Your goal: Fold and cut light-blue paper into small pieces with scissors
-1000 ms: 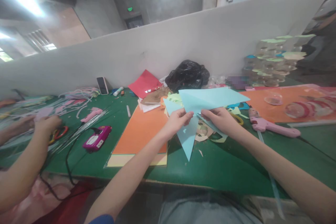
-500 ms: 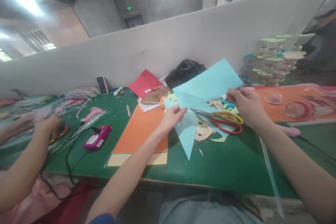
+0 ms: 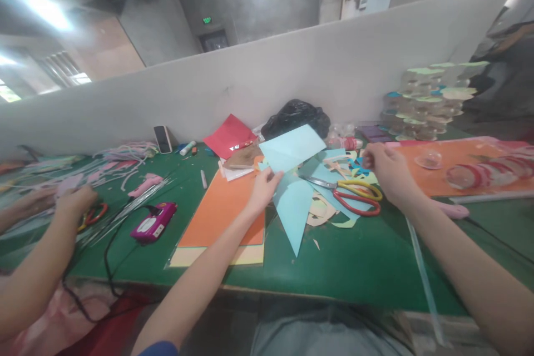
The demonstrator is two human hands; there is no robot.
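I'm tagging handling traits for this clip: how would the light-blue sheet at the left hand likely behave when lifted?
The light-blue sheet is probably fairly stiff, since it extends beyond the left hand with little visible sag. It's likely light, looking thin like paper or card, and might crease if gripped hard.

No text legible; green sign (image 3: 207,20) too blurred.
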